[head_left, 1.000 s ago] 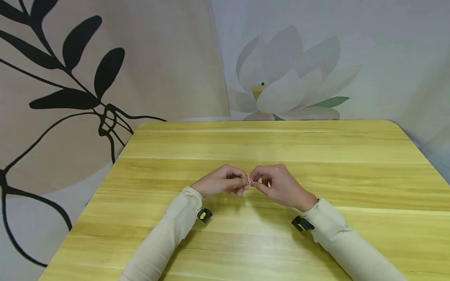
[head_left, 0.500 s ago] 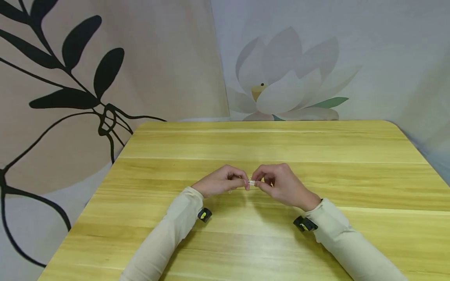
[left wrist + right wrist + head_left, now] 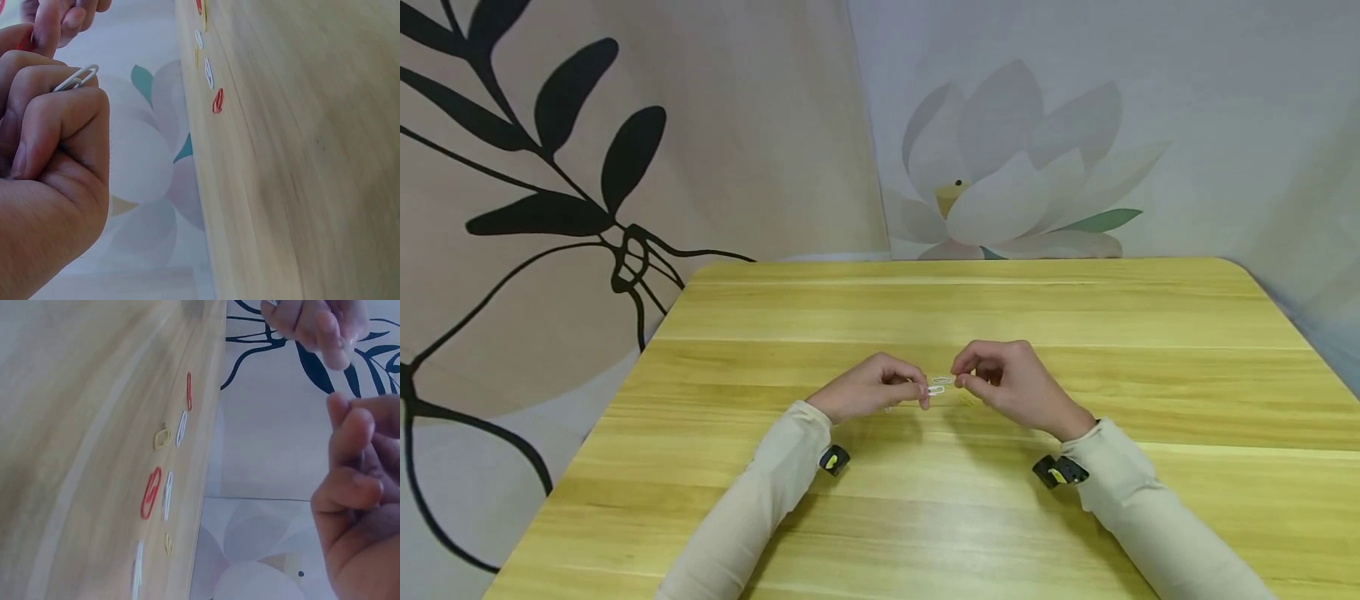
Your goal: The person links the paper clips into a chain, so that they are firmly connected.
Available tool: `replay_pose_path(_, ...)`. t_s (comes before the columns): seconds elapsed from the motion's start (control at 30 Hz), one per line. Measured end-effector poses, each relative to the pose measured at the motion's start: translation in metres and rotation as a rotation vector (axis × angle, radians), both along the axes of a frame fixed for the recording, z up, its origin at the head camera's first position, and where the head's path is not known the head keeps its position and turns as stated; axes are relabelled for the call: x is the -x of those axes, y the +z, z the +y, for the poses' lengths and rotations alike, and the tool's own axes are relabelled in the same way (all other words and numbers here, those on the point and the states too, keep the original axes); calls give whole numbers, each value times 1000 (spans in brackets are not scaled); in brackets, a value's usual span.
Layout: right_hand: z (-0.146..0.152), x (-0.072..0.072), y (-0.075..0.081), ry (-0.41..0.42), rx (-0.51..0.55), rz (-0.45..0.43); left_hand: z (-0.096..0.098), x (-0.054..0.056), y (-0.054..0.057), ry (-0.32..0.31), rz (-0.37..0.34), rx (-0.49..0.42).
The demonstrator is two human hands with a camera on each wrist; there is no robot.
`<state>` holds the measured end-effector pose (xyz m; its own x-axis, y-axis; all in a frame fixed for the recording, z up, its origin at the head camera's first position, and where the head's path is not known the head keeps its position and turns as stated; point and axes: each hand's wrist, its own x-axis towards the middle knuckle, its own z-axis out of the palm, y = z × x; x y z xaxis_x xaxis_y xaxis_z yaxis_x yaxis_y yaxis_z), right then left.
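Observation:
In the head view my left hand (image 3: 876, 387) pinches paper clips between thumb and fingers, above the middle of the table. A white paper clip (image 3: 936, 390) sticks out to the right of its fingertips. The left wrist view shows another white paper clip (image 3: 76, 77) poking out over the curled fingers, and a sliver of a red clip (image 3: 26, 41) at the fingertips. How these clips join is hidden by the fingers. My right hand (image 3: 1018, 392) hovers just to the right, fingers loosely bent, with no clip showing between its fingertips in the right wrist view.
Loose paper clips lie on the wooden table (image 3: 1075, 533) below the hands: red (image 3: 151, 494), white (image 3: 167, 495) and yellow (image 3: 162, 436) ones. A white clip (image 3: 942, 380) shows between the hands in the head view. Behind the table hangs a patterned backdrop (image 3: 775, 125).
The right hand has drawn away from the left, to the right and slightly farther off. The white clip that spanned both hands now extends from the left fingertips alone. The left hand has barely moved.

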<state>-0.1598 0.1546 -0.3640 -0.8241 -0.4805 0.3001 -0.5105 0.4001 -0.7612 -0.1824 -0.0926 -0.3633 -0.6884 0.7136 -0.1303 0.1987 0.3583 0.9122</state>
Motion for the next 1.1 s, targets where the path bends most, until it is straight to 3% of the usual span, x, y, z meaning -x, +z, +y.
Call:
replay_pose_path(0.17, 4, 5, -1, -17, -76, -1, -1, 1, -1, 1, 9, 5)
replay_pose_path(0.33, 11, 12, -5, -26, -245, 1, -2, 1, -2, -6, 17, 9)
replay_pose_path(0.57, 17, 19, -13, -31, -507, 103, -2, 1, -2, -17, 7, 6)
replay_pose_path(0.67, 16, 20, -17, -25, -571, 143, -1, 1, -2, -15, 4, 9)
replay_pose_path(0.8, 14, 20, -20, -29, -606, 151, -1, 0, -2, -18, 7, 17)
replay_pose_path(1.1, 12, 22, -20, -11, -559, 47, 0, -1, -1, -24, 15, 30)
